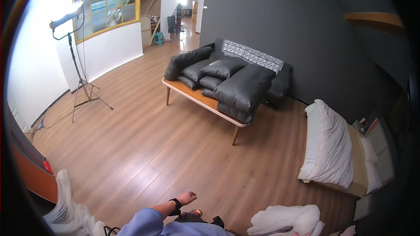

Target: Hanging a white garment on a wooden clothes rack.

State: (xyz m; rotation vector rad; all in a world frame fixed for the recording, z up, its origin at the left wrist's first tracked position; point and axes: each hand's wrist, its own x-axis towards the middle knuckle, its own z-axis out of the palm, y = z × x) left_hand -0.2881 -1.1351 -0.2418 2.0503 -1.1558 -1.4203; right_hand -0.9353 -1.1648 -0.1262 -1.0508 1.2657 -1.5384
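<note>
My left hand [188, 198] is held out low in front of my body, above the wood floor. Its fingers are loosely curled and nothing shows in them; a black band is on the wrist. Below it the tip of a sandalled foot [197, 212] peeks out. My right hand is out of view. To my right, at the lower edge, lies a bunched white cloth [285, 218]. Before me stands a wood-based sofa [200, 100] with black cushions [244, 85] piled on it and a patterned grey-and-white throw [252, 55] over its back.
A bed [357, 157] with a rumpled white duvet [328, 147] stands at right. At left, a lit studio lamp [67, 16] sits on a tripod stand [83, 91], with cables [41, 124] on the floor. White sheer fabric [77, 214] hangs at lower left. A teal stool [158, 38] is farther back.
</note>
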